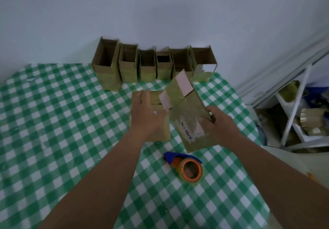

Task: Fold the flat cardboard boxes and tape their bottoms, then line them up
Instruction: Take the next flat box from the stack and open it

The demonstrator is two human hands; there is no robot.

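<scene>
My right hand [216, 122] grips the right edge of a flat cardboard box [188, 111], holding it tilted above the table. My left hand [146, 114] hovers with straight fingers over another flat box [160, 131] lying on the checked cloth; whether it touches the cardboard I cannot tell. Several folded boxes [153, 63] stand open-topped in a row against the far wall. A tape dispenser [188, 168] with an orange core and blue handle lies near me on the table.
The table [53, 122] wears a green-and-white checked cloth. A white shelf frame [295, 107] with stacked cardboard stands to the right, off the table's edge. The wall runs close behind the box row.
</scene>
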